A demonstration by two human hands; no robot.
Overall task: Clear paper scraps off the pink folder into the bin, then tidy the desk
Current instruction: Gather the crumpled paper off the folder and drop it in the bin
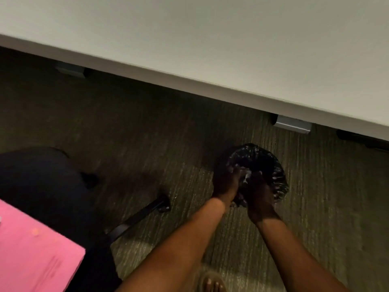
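Note:
Both my hands are lowered over a small bin (265, 157) lined with a black plastic bag, which stands on the carpet below the desk edge. My left hand (225, 183) and my right hand (260, 198) are pressed together above the bin's near rim. A few white paper scraps (248, 176) show between their fingertips. The pink folder (31, 247) lies at the bottom left, with a tiny speck or two on its surface. The scene is dark and blurred, so the finger positions are hard to read.
The white desk (210, 39) fills the top, with a grey bracket (293, 124) under its edge. A black chair (42, 186) stands left, and one leg of its base (145, 211) reaches toward the bin. My sandalled foot (212, 283) rests on the grey carpet (336, 207).

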